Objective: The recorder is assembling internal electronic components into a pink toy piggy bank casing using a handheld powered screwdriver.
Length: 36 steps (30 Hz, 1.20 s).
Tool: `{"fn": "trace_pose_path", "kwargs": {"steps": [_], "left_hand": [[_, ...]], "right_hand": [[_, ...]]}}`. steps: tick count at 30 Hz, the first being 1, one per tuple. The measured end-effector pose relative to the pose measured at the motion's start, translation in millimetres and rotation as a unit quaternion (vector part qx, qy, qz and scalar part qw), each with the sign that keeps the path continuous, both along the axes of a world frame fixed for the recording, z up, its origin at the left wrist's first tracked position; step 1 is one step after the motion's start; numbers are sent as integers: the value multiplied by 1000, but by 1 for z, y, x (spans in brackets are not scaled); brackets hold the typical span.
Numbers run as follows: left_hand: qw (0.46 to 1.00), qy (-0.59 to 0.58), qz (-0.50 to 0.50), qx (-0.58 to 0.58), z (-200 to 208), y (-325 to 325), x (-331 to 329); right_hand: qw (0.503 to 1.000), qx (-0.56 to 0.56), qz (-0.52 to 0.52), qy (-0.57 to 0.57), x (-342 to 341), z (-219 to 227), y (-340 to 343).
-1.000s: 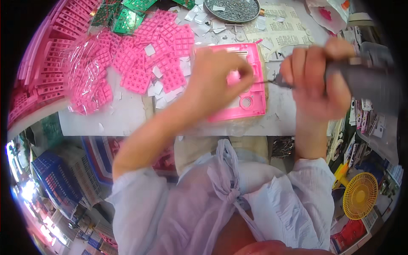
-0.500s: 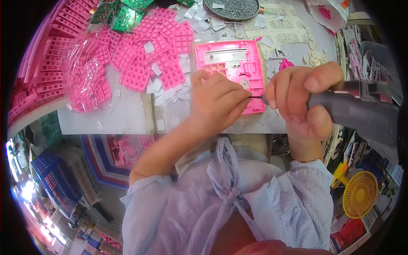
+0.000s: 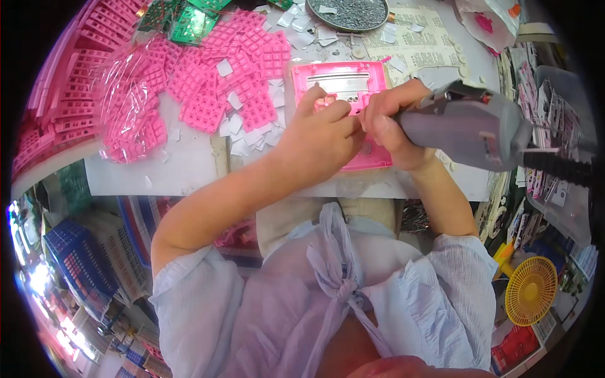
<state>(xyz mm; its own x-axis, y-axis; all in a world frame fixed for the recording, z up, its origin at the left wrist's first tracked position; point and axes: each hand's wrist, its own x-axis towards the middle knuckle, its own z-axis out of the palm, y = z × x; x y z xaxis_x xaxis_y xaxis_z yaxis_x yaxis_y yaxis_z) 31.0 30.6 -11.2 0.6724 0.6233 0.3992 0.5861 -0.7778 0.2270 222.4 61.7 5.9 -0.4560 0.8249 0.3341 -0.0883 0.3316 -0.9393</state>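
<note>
A pink plastic casing (image 3: 378, 159) lies on the table in front of me, its slotted inner side up. My right hand (image 3: 396, 126) is wrapped round a grey electric screwdriver (image 3: 466, 131), which lies nearly level and points left over the casing. My left hand (image 3: 322, 140) rests over the casing's lower left part, thumb and fingers pinched together close to the screwdriver's front end. The hands cover the tool's tip and whatever the left fingers hold.
Pink button pads (image 3: 203, 107) and white paper squares (image 3: 239, 146) are heaped to the left, beside a clear bag (image 3: 126, 123) of pink parts. Green circuit boards (image 3: 192, 26) and a round dish (image 3: 348, 28) of small grey metal pieces lie farther back. A yellow fan (image 3: 531, 291) stands lower right.
My right hand has moved left and in over the casing, bringing the screwdriver with it. My left hand has stayed at the casing, its elbow swung outward to the left.
</note>
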Motion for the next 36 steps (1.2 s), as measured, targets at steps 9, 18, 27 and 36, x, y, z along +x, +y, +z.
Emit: {"fn": "trace_pose_path", "kwargs": {"steps": [9,18,27,36], "left_hand": [[984,-79,-10,-160,9,33,-30],[964,-11,250,85,-3,74,-82],[955,-271,123,12,29,6,-24],[919,-295,194,-179,38,-63,-63]], "right_hand": [[965,-130,90,207,15,22,33],[974,19,-221,50,33,67,39],[988,-143,-58,-1,-37,17,-23],[965,-91,88,-228,-18,36,6]]}}
